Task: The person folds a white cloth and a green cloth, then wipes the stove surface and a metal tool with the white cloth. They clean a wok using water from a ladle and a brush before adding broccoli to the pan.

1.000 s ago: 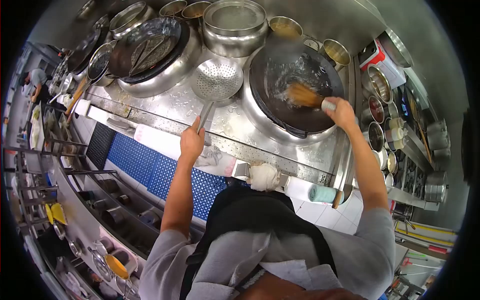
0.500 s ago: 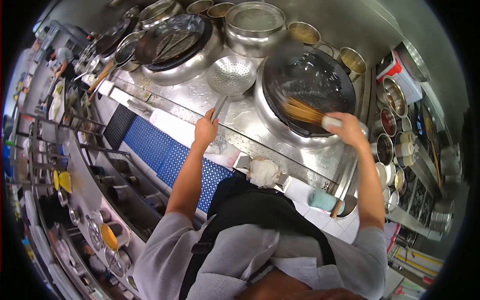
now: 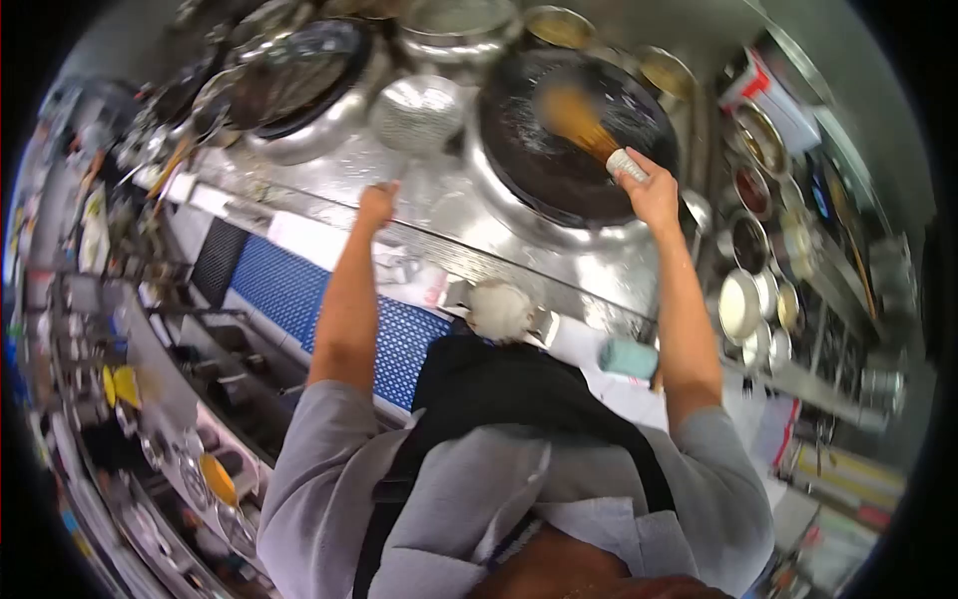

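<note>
A bamboo brush with a pale wrapped handle is held in my right hand, its bristles over the inside of the large black wok on the right burner. The bristle tips are blurred. My left hand is closed at the handle end of a perforated metal ladle, which rests on the steel stove top left of the wok. The ladle's handle is blurred near my fingers.
A second black wok sits on the left burner. Behind stand a lidded steel pot and a metal bowl. Several bowls, one of them white, line the right side. Folded cloths lie along the front edge.
The brush has swung from the wok's near left side toward its far part, with my right hand higher. The whole view has shifted, and the surroundings sit further left and up.
</note>
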### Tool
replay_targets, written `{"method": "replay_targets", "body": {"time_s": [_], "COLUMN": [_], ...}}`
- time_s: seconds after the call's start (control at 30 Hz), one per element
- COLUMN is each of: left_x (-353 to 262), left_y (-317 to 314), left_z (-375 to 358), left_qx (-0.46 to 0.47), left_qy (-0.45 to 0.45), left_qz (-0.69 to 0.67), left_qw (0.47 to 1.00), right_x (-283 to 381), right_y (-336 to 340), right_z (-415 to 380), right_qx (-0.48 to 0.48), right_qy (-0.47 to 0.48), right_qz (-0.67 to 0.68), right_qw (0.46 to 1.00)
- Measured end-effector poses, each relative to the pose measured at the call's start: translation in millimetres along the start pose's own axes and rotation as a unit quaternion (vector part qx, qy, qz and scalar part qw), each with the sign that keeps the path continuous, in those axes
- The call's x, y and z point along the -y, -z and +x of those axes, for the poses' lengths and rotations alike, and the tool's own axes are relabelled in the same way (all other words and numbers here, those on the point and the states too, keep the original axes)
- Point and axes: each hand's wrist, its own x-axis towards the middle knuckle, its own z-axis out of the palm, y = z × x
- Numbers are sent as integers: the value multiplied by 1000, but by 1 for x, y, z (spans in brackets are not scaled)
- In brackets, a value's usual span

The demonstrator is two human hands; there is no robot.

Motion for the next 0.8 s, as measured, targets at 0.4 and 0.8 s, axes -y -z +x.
{"method": "replay_targets", "body": {"time_s": [0.4, 0.8], "left_x": [-26, -11], "left_y": [40, 54], "left_z": [37, 20], "left_qx": [65, 162], "left_qy": [176, 71], "left_qz": [-40, -165], "left_qw": [981, 970], "right_x": [-78, -165], "right_y": [-10, 41], "right_z": [-285, -274], "right_qx": [-241, -46], "right_qy": [-78, -214], "right_qz": [-70, -380], "right_qw": [965, 899]}}
